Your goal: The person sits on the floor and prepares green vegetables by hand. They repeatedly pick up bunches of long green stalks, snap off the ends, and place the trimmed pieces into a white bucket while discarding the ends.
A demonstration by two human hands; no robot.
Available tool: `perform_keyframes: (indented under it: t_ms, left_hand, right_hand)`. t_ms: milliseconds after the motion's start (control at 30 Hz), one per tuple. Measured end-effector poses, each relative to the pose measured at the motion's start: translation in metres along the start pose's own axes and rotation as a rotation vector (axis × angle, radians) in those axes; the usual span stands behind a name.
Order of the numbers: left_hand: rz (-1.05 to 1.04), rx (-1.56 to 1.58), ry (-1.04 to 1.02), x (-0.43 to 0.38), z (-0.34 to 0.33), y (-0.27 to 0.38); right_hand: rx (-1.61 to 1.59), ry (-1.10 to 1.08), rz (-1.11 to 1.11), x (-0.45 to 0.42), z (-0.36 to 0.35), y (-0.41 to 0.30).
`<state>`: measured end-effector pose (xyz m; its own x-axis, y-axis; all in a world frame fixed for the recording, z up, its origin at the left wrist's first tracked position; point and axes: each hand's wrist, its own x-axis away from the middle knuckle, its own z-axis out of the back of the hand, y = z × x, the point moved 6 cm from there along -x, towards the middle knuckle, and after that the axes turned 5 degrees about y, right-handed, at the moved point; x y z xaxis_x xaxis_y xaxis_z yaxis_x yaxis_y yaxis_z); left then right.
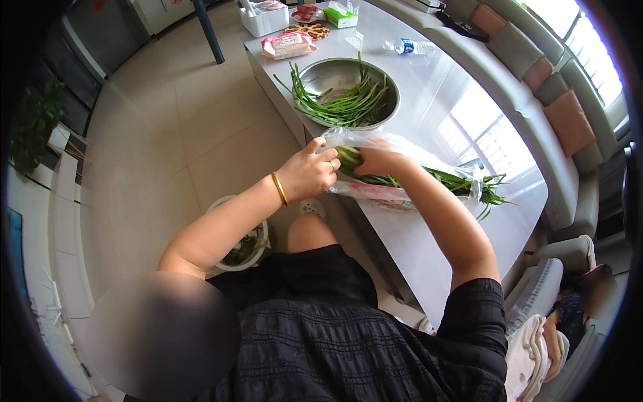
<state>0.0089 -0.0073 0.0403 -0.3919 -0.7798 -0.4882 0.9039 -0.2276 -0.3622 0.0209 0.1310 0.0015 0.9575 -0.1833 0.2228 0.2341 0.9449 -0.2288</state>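
A clear plastic bag [402, 142] lies along the near edge of the table, its mouth towards the left. Long green leafy stalks [444, 182], probably garlic chives, fill it and poke out at its right end. My left hand [314, 170], with a ring and a gold bangle, pinches the bag's mouth. Inside the bag is my right hand [381, 160], on the stalks; plastic hides its fingertips. Beside it shows a pale-green bulging piece [348, 159], which I cannot identify surely. Just beyond the bag, a steel basin [397, 100] holds more loose green stalks [346, 105], some over its rim.
On the glossy table [402, 251] stand a water bottle [414, 46], a wipes pack [289, 46], a woven trivet [307, 31], a tissue pack [341, 16] and a white caddy [265, 21]. A waste bin [263, 236] is by my leg. A person [572, 311] sits at the lower right.
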Motion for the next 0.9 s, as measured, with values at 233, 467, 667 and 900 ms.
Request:
perform_keyframes:
  t_ms: [233,467,667,900]
  left_hand:
    - [0.12,-0.112,-0.09,-0.003,-0.01,-0.014]
    - [0.193,-0.147,-0.073,-0.006,-0.007,-0.017]
    - [0.229,-0.168,0.001,-0.013,0.013,-0.016]
    - [0.215,-0.144,0.05,-0.011,0.004,-0.009]
  right_hand:
    - [-0.17,-0.141,0.149,0.021,0.027,0.006]
    - [-0.33,0.011,0.206,0.032,0.046,0.005]
    - [-0.199,0.113,-0.033,0.014,0.029,0.015]
    - [-0.021,0.24,-0.053,-0.015,-0.007,0.016]
